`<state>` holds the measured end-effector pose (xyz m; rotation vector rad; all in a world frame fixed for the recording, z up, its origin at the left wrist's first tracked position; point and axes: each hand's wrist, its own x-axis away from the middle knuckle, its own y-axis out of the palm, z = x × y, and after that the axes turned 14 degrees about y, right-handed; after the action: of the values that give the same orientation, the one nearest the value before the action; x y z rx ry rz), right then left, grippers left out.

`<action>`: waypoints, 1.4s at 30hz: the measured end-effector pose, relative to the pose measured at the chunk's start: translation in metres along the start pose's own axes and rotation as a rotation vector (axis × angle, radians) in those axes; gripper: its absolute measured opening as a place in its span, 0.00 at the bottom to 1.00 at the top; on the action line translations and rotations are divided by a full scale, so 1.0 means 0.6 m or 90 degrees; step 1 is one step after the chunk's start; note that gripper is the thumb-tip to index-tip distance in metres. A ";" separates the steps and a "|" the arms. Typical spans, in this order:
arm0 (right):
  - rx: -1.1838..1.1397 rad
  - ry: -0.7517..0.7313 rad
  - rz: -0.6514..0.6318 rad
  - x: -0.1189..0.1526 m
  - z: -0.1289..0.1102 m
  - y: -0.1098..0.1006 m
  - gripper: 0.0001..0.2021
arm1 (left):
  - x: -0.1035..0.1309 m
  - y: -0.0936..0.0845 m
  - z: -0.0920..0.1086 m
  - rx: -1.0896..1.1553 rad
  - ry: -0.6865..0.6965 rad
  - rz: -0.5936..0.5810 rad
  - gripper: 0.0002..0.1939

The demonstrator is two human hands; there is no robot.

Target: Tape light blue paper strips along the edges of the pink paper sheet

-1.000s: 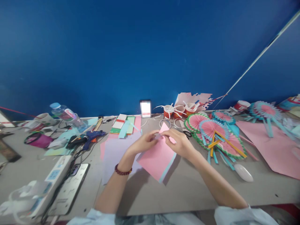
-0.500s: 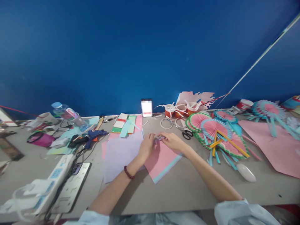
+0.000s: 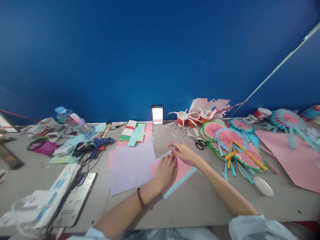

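A pink sheet (image 3: 183, 169) with a light blue strip and a lilac edge lies at an angle on the grey table. My left hand (image 3: 165, 170) rests flat on it, palm down, fingers close together. At the sheet's far corner, my right hand (image 3: 183, 153) has its thumb and fingers pinched on the lilac paper edge, its fingertips just beyond those of my left hand. Beside them on the left lies a lilac sheet (image 3: 132, 166), partly over other pink paper.
Black-handled scissors (image 3: 200, 144) and paper fans (image 3: 231, 138) lie to the right, with a white mouse (image 3: 263, 186) nearer. Left are a power strip (image 3: 58, 190), a phone (image 3: 76, 200), a blue glue gun (image 3: 101, 143) and a bottle (image 3: 75, 120). A small screen (image 3: 157, 115) stands against the wall.
My left hand has moved from the sheet's far corner toward me and now lies flat on the pink sheet. The right hand stays near the corner, its fingers slightly shifted.
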<state>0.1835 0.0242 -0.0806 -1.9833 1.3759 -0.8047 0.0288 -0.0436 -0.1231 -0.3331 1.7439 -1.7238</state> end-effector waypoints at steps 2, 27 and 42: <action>0.008 -0.009 0.003 -0.002 0.000 0.001 0.15 | 0.001 -0.001 -0.001 0.003 -0.004 -0.007 0.23; 0.155 -0.044 0.034 0.010 -0.030 0.012 0.17 | 0.001 0.000 0.001 0.030 -0.012 0.014 0.19; 0.186 -0.011 0.050 0.012 -0.013 -0.016 0.14 | 0.004 -0.007 0.005 0.042 -0.032 0.023 0.21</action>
<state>0.1853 0.0191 -0.0671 -1.6978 1.2400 -0.8936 0.0275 -0.0477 -0.1192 -0.3122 1.6445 -1.7282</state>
